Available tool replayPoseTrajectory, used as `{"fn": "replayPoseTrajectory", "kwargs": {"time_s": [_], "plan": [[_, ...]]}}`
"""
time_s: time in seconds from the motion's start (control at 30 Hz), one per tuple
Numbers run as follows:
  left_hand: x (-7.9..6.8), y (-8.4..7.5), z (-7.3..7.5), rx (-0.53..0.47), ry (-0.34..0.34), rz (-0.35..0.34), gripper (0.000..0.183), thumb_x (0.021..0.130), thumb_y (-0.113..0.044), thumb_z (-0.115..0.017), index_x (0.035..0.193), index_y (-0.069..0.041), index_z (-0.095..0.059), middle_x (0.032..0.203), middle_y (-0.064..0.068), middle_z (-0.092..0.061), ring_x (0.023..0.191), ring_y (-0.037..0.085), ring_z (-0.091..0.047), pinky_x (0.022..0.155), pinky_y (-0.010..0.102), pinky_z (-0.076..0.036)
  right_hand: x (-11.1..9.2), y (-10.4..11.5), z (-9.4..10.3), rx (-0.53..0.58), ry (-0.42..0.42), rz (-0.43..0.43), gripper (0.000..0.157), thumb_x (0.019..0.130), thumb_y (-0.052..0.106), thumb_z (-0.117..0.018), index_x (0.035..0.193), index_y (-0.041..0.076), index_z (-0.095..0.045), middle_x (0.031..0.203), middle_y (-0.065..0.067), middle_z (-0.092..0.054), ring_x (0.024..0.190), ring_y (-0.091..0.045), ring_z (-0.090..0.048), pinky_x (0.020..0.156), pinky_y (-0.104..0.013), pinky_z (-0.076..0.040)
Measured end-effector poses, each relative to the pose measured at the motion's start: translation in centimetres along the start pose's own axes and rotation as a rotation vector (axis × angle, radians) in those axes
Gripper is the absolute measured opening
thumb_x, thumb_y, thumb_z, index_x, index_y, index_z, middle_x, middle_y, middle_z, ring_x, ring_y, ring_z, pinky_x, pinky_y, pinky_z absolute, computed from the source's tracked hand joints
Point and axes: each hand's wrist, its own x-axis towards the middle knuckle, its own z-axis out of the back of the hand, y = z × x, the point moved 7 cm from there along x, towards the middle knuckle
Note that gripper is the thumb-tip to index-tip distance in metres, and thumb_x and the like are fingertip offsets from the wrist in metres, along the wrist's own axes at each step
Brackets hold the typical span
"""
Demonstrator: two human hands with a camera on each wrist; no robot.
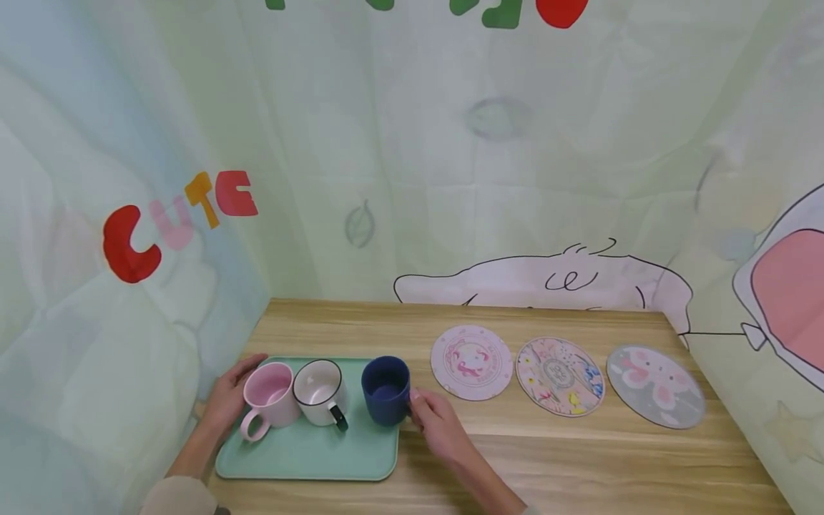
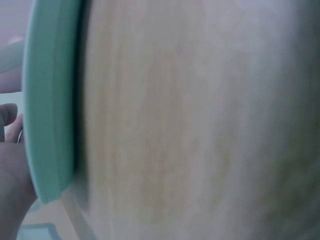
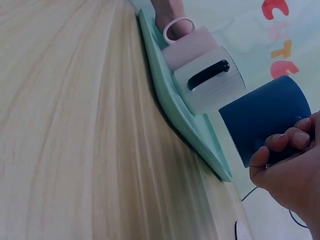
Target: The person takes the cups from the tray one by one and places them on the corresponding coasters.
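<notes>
In the head view a dark blue mug [image 1: 386, 393] is over the right edge of a mint-green tray [image 1: 322, 458]. My right hand [image 1: 438, 422] grips this mug by its handle side, and the right wrist view shows curled fingers [image 3: 282, 142] against it. The mug appears tilted there. A pink mug [image 1: 277, 400] and a white mug [image 1: 318, 390] with a black handle stand side by side on the tray. My left hand [image 1: 225, 397] lies at the tray's left edge beside the pink mug. The mug partly hides its fingers, so its grip is unclear.
Three round patterned mats lie in a row to the right on the wooden table [image 1: 515, 458]: a pink one [image 1: 472, 363], a floral one [image 1: 560, 377] and a grey one [image 1: 656, 386]. A printed cloth [image 1: 412, 179] hangs behind and beside the table.
</notes>
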Motion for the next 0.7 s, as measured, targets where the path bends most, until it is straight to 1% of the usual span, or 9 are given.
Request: {"fn": "replayPoseTrajectory", "kwargs": {"time_s": [0.13,0.27,0.37,0.47,0.53,0.7], "plan": [[0.0,0.1,0.1,0.009,-0.006,0.001,0.048,0.116,-0.019,-0.042,0.160,-0.001,-0.042,0.162,0.023,-0.045,0.119,-0.019,-0.042,0.098,0.004,-0.038,-0.4,0.3,0.7,-0.038,-0.032,-0.004,0.051,0.117,0.030,-0.040,0.079,-0.003,-0.048,0.074,-0.004,-0.047,0.073,-0.038,-0.048,0.067,-0.028,-0.042],[0.0,0.2,0.1,0.016,-0.004,0.001,0.048,0.116,-0.020,-0.042,0.160,-0.001,-0.042,0.162,0.023,-0.045,0.120,-0.018,-0.042,0.097,0.004,-0.038,-0.5,0.7,1.6,-0.058,-0.062,0.024,0.050,0.117,0.026,-0.040,0.077,-0.003,-0.049,0.074,-0.007,-0.048,0.073,-0.035,-0.049,0.068,-0.029,-0.042],[-0.1,0.1,0.1,0.023,-0.003,0.004,0.049,0.116,-0.022,-0.041,0.160,-0.002,-0.042,0.162,0.023,-0.045,0.119,-0.019,-0.043,0.097,0.004,-0.039,-0.4,1.0,2.3,-0.043,-0.081,0.064,0.048,0.116,0.022,-0.040,0.076,-0.004,-0.048,0.072,-0.012,-0.046,0.070,-0.032,-0.047,0.067,-0.028,-0.041],[-0.2,0.0,0.2,0.018,-0.003,0.003,0.049,0.116,-0.023,-0.040,0.160,-0.002,-0.041,0.162,0.023,-0.045,0.119,-0.018,-0.045,0.097,0.004,-0.039,-0.4,1.2,3.1,-0.020,-0.105,0.090,0.047,0.116,0.020,-0.040,0.077,-0.004,-0.048,0.072,-0.018,-0.046,0.070,-0.030,-0.047,0.067,-0.027,-0.041],[-0.2,0.0,0.2,0.011,-0.005,-0.002,0.049,0.116,-0.021,-0.041,0.160,-0.001,-0.041,0.161,0.024,-0.045,0.118,-0.020,-0.044,0.097,0.004,-0.039,-0.3,1.2,3.8,-0.009,-0.129,0.091,0.047,0.116,0.021,-0.041,0.076,-0.004,-0.048,0.072,-0.018,-0.045,0.069,-0.029,-0.047,0.066,-0.027,-0.041],[-0.4,-0.5,0.2,0.025,-0.021,-0.016,0.047,0.116,-0.018,-0.042,0.159,0.000,-0.043,0.160,0.024,-0.047,0.121,-0.017,-0.042,0.097,0.002,-0.036,-0.2,1.6,5.5,0.030,-0.181,0.102,0.048,0.116,0.017,-0.041,0.074,-0.007,-0.044,0.069,-0.019,-0.040,0.065,-0.030,-0.044,0.063,-0.027,-0.039]]}}
